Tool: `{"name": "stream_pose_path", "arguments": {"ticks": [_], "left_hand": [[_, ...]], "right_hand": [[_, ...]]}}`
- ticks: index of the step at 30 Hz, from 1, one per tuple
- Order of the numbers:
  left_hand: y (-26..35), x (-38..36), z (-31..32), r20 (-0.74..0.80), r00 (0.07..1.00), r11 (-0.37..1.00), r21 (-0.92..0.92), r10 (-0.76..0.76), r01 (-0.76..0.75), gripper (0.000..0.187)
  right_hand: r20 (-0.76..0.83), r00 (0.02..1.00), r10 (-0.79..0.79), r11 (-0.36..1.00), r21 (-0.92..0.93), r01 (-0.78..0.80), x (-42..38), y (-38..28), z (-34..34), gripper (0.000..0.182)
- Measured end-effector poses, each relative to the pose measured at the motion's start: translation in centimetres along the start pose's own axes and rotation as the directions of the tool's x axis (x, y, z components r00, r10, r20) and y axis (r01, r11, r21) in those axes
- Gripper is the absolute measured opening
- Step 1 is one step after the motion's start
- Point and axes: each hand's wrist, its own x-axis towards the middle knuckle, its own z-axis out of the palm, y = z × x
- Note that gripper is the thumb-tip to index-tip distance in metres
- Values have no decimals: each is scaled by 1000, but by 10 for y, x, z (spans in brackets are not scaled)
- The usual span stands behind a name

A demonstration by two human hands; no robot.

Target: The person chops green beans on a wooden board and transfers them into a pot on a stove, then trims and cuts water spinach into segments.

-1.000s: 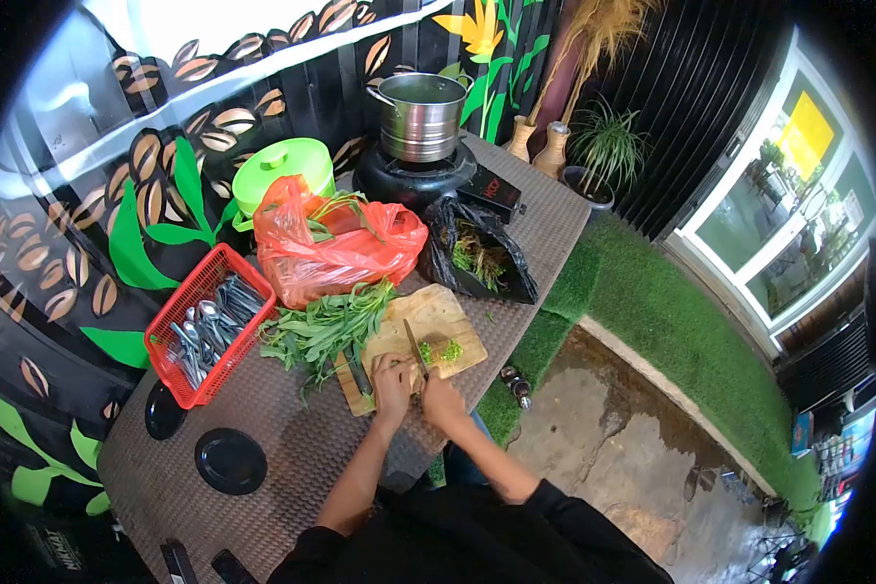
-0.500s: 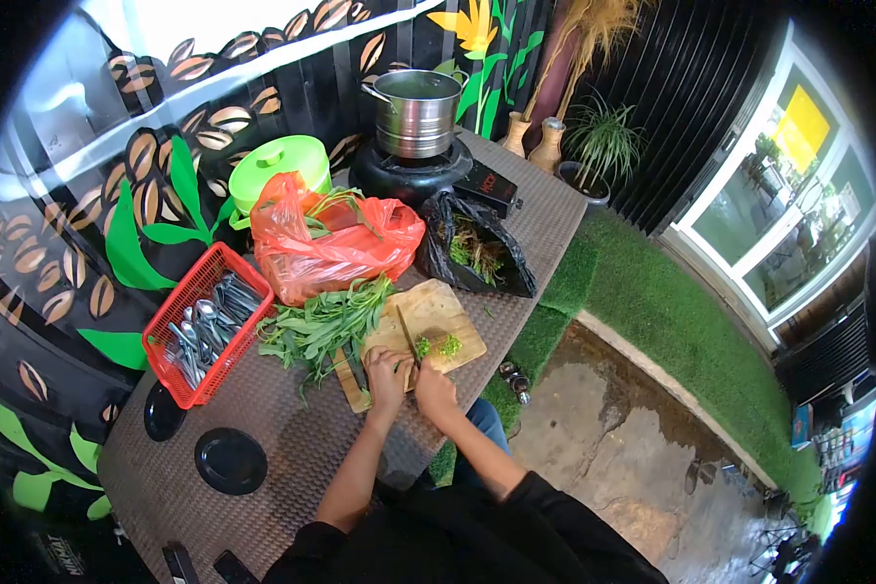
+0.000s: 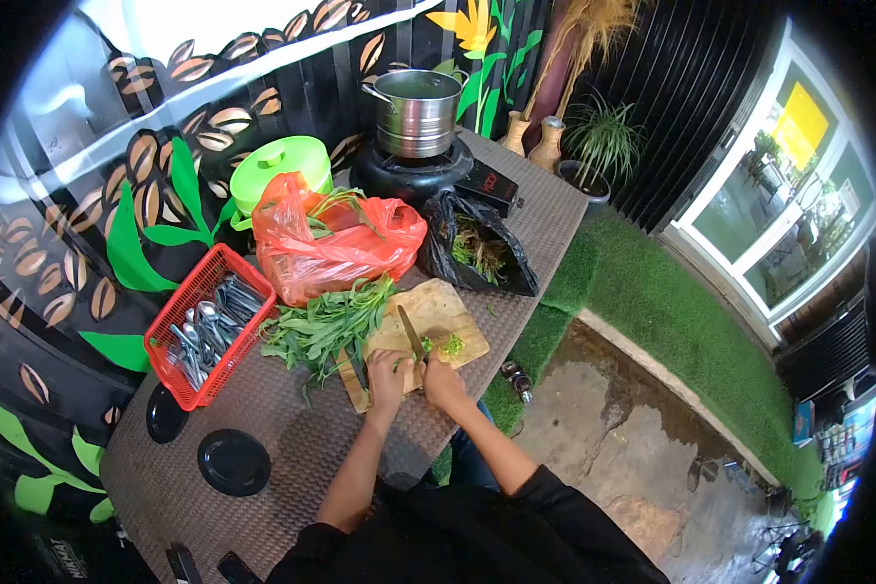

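Note:
On the wooden cutting board [image 3: 462, 316] my right hand [image 3: 443, 383] is closed round the handle of a knife [image 3: 412, 331], whose blade points away from me. My left hand [image 3: 387, 375] rests on the board just left of the blade, fingers bent together over something I cannot make out. Small chopped green pieces [image 3: 453, 344] lie right of the knife, a few more beside the blade. A heap of long leafy greens [image 3: 331, 326] spreads over the left part of the board and onto the table.
Around the board on the table [image 3: 311, 428] are a red cutlery basket [image 3: 209, 326], black plates [image 3: 234, 462], a red plastic bag [image 3: 336, 248], a black bag of trimmings [image 3: 477, 248], a green lidded container [image 3: 280, 170] and a steel pot [image 3: 419, 112] on a stove [image 3: 409, 175].
My right hand has shifted slightly right with the knife, whose blade now slants more. The chopped pieces lie a little differently beside it.

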Motion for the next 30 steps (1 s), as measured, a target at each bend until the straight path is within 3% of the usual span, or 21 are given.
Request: {"name": "stream_pose_path", "arguments": {"ticks": [1, 8, 10, 14, 16, 19, 26, 28, 30], "left_hand": [[-2, -1, 1, -21, 998, 998, -32, 53, -53, 12], [3, -2, -5, 6, 1000, 1000, -15, 24, -23, 11], [6, -4, -6, 21, 997, 998, 4, 69, -69, 11], [6, -8, -4, -6, 996, 996, 9, 91, -91, 10], [4, -7, -5, 22, 997, 996, 38, 75, -76, 9], [6, -3, -6, -5, 1000, 999, -47, -28, 27, 7], [9, -4, -10, -17, 995, 995, -33, -97, 97, 7], [4, -3, -9, -2, 1000, 999, 17, 29, -29, 8], [0, -2, -5, 3, 998, 998, -12, 58, -57, 8]], "right_hand": [[9, 1000, -12, 999, -35, 12, -3, 0, 0, 32], [3, 996, 91, 996, -10, -91, -11, -13, 14, 29], [-7, 1000, -25, 1000, -12, 25, 2, -12, 1, 29], [-6, 995, -99, 995, -16, 99, -9, -6, 7, 29], [6, 996, 90, 995, 37, -90, -24, -16, 13, 33], [16, 992, 124, 991, 42, -125, -13, -19, 17, 34], [44, 999, 31, 1000, -1, -31, 0, -10, -3, 36], [42, 999, 12, 1000, -19, -11, -4, -8, -4, 37], [51, 999, 19, 1000, -14, -18, -7, -7, -6, 37]]}}
